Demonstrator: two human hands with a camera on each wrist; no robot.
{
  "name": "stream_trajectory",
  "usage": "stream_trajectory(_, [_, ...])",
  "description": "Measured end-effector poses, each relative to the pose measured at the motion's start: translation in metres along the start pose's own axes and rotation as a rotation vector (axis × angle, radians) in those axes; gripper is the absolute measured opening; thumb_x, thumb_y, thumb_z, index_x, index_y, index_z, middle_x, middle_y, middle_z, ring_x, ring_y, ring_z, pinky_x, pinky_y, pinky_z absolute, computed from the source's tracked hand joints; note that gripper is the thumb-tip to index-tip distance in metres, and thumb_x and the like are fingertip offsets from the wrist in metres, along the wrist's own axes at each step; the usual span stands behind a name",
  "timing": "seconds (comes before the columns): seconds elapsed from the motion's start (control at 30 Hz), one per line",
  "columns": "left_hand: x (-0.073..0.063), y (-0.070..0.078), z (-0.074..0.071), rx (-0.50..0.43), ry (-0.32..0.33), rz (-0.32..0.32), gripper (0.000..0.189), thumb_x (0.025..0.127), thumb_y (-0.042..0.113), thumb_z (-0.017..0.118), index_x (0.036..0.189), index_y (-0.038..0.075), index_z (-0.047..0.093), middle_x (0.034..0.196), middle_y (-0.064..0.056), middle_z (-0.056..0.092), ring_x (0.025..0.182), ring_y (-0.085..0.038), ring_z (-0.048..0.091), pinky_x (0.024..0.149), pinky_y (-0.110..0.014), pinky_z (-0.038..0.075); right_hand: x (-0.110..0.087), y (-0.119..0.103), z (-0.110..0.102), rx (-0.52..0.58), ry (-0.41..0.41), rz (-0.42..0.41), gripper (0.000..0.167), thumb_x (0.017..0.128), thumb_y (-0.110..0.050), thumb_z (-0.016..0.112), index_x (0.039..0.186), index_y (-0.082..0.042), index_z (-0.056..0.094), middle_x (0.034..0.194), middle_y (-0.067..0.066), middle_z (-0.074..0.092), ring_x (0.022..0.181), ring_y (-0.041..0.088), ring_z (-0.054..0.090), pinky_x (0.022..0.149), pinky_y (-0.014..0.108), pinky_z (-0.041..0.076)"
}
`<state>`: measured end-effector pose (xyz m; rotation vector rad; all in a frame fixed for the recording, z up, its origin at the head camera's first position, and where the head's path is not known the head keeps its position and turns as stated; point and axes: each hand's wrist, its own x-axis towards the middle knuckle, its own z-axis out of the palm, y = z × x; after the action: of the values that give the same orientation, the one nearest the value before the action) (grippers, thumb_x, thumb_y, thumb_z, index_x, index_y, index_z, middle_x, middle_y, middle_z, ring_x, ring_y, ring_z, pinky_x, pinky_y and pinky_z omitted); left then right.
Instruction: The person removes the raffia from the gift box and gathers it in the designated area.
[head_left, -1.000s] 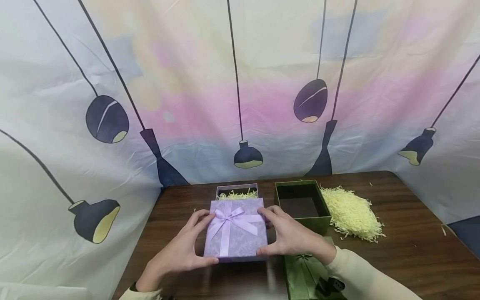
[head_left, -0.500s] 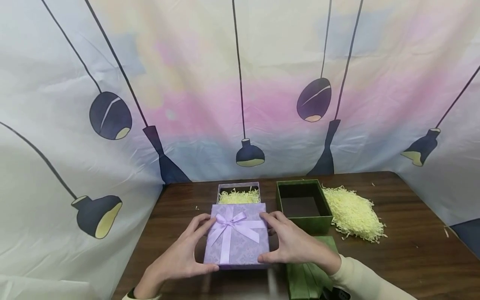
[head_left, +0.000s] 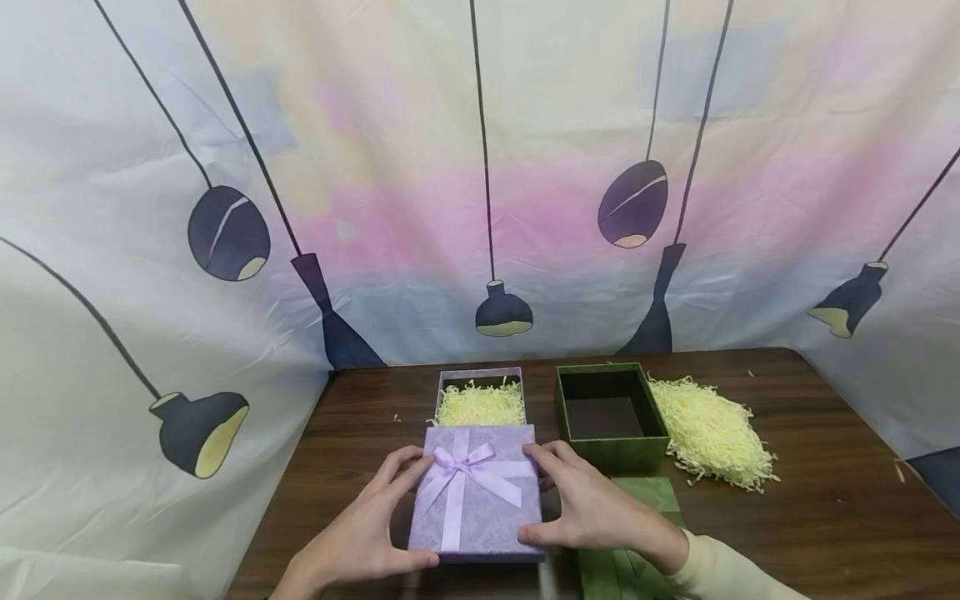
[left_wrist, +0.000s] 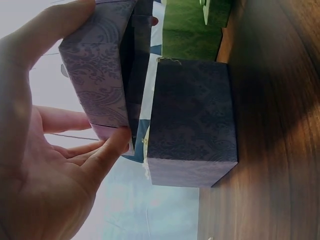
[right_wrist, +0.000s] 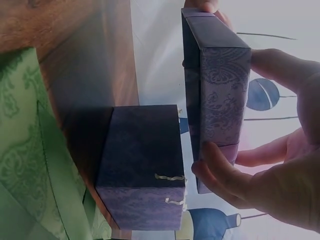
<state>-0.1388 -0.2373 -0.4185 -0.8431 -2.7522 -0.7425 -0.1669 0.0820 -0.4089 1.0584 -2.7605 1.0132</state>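
Both hands hold a lilac gift box lid [head_left: 487,529] with a ribbon bow on top. My left hand [head_left: 367,521] grips its left side, thumb at the near corner and fingers at the far one. Opposite, my right hand [head_left: 585,504] grips the right side the same way. Behind and below the lid stands the matching lilac box [left_wrist: 192,110], filled with pale yellow shredded paper [head_left: 480,404]. In both wrist views a gap shows between the lid's hollow underside and the box's rim, where some paper strands [right_wrist: 170,177] hang over.
An open green box [head_left: 618,454] stands to the right, with a green lid [head_left: 652,496] in front, partly behind my right arm. A heap of loose shredded paper [head_left: 712,433] lies beside it on the wooden table [head_left: 810,517]. A lamp-print cloth [head_left: 420,208] hangs behind.
The lilac lid has come toward me in both hands, uncovering more of the shredded paper in the box behind it. The green box and paper heap stay put; the head view shifts slightly.
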Motion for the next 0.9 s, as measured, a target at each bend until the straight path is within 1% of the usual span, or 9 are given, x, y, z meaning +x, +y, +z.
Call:
stream_trajectory(0.13, [-0.001, 0.002, 0.001, -0.002, -0.024, -0.022, 0.106, 0.064, 0.063, 0.081, 0.149, 0.017, 0.040, 0.145, 0.004, 0.034, 0.127, -0.015, 0.043, 0.098, -0.037, 0.049, -0.002, -0.001, 0.000, -0.011, -0.004, -0.011, 0.096, 0.071, -0.051, 0.081, 0.141, 0.003, 0.045, 0.119, 0.007, 0.053, 0.097, 0.010, 0.063, 0.085, 0.030, 0.053])
stream_trajectory(0.27, [-0.003, 0.004, 0.003, -0.016, -0.040, -0.041, 0.106, 0.064, 0.064, 0.081, 0.149, 0.017, 0.039, 0.145, 0.005, 0.033, 0.127, -0.015, 0.043, 0.099, -0.037, 0.049, -0.003, -0.002, 0.001, -0.011, -0.014, -0.009, 0.096, 0.071, -0.052, 0.081, 0.141, 0.002, 0.045, 0.119, 0.007, 0.052, 0.097, 0.011, 0.062, 0.083, 0.029, 0.053])
stream_trajectory(0.37, [-0.005, 0.005, 0.003, -0.038, -0.074, -0.080, 0.106, 0.065, 0.067, 0.078, 0.151, 0.019, 0.038, 0.145, 0.007, 0.031, 0.126, -0.016, 0.043, 0.099, -0.037, 0.049, -0.004, -0.003, 0.001, -0.014, -0.033, 0.006, 0.096, 0.071, -0.053, 0.080, 0.142, 0.001, 0.044, 0.121, 0.007, 0.051, 0.098, 0.012, 0.062, 0.082, 0.029, 0.053])
stream_trajectory(0.5, [-0.008, 0.006, 0.005, -0.063, -0.119, -0.127, 0.107, 0.066, 0.067, 0.078, 0.151, 0.019, 0.036, 0.145, 0.007, 0.029, 0.125, -0.016, 0.044, 0.098, -0.037, 0.049, -0.005, -0.004, 0.003, -0.026, -0.054, 0.033, 0.097, 0.070, -0.054, 0.080, 0.143, 0.000, 0.044, 0.123, 0.007, 0.051, 0.100, 0.016, 0.060, 0.082, 0.032, 0.054])
stream_trajectory(0.63, [-0.010, 0.006, 0.008, -0.067, -0.139, -0.142, 0.106, 0.066, 0.065, 0.079, 0.151, 0.017, 0.037, 0.144, 0.007, 0.029, 0.123, -0.017, 0.045, 0.097, -0.035, 0.050, -0.006, -0.004, 0.007, -0.038, -0.063, 0.045, 0.098, 0.069, -0.054, 0.081, 0.142, 0.000, 0.044, 0.122, 0.008, 0.052, 0.099, 0.018, 0.059, 0.082, 0.033, 0.054])
stream_trajectory(0.8, [-0.012, 0.006, 0.012, -0.051, -0.160, -0.145, 0.107, 0.065, 0.064, 0.080, 0.150, 0.014, 0.039, 0.143, 0.006, 0.030, 0.121, -0.017, 0.045, 0.099, -0.035, 0.049, -0.007, -0.002, 0.014, -0.050, -0.073, 0.052, 0.097, 0.069, -0.053, 0.081, 0.142, 0.000, 0.045, 0.120, 0.008, 0.052, 0.098, 0.017, 0.058, 0.083, 0.033, 0.053])
stream_trajectory(0.9, [-0.012, 0.006, 0.015, -0.059, -0.191, -0.166, 0.109, 0.064, 0.064, 0.080, 0.150, 0.012, 0.038, 0.142, 0.003, 0.031, 0.121, -0.020, 0.045, 0.099, -0.036, 0.049, -0.007, -0.002, 0.017, -0.063, -0.088, 0.070, 0.098, 0.068, -0.053, 0.081, 0.142, -0.001, 0.044, 0.121, 0.008, 0.052, 0.099, 0.018, 0.058, 0.085, 0.035, 0.053])
